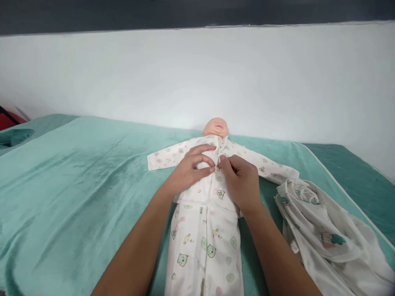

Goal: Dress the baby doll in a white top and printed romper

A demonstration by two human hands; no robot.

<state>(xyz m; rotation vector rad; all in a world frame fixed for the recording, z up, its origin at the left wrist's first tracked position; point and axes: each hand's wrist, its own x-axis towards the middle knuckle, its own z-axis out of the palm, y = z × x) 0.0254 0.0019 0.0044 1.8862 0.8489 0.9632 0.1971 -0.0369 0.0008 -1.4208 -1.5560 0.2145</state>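
A baby doll [216, 127] lies on its back, dressed in a white long-sleeved baby shirt [220, 193] and matching trousers [191, 246] printed with green bears. My left hand [194, 164] rests on the chest, its thumb and forefinger closed at the edge of the shirt's front opening while the other fingers arch above. Opposite it, my right hand [242, 179] is curled up, with thumb and forefinger pinching the other side of the front opening. Whatever fastener lies between the fingertips is hidden. Both sleeves spread out sideways.
A crumpled white printed cloth [327, 234] lies at the right, touching the end of one sleeve. Under everything is a wrinkled turquoise blanket [92, 176]. Behind the doll's head rises a white wall [185, 78]. Something red [9, 120] shows at the far left edge.
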